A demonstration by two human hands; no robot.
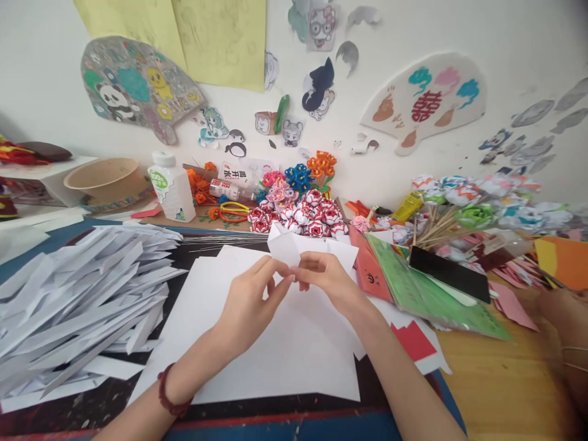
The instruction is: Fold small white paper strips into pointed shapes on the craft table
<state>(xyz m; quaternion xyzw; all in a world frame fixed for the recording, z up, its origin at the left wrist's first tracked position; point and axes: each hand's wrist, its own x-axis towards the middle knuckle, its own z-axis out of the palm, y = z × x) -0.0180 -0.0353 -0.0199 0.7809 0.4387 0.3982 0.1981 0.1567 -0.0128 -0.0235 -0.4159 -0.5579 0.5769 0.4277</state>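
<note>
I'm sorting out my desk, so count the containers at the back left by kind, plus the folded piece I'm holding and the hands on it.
White plastic bottle with green label: 1
Brown paper bowl: 1
Bottle lying on its side: 1
Folded white paper piece, held by left hand and right hand: 1
Hands: 2
Total: 6

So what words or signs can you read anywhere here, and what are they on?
"囍", in red: on the fan-shaped paper cutout on the wall.
"开水" (partly seen): on the bottle lying down.
Green label on the white bottle: too blurred to read.
The folded white paper that both hands pinch: no writing.
</note>
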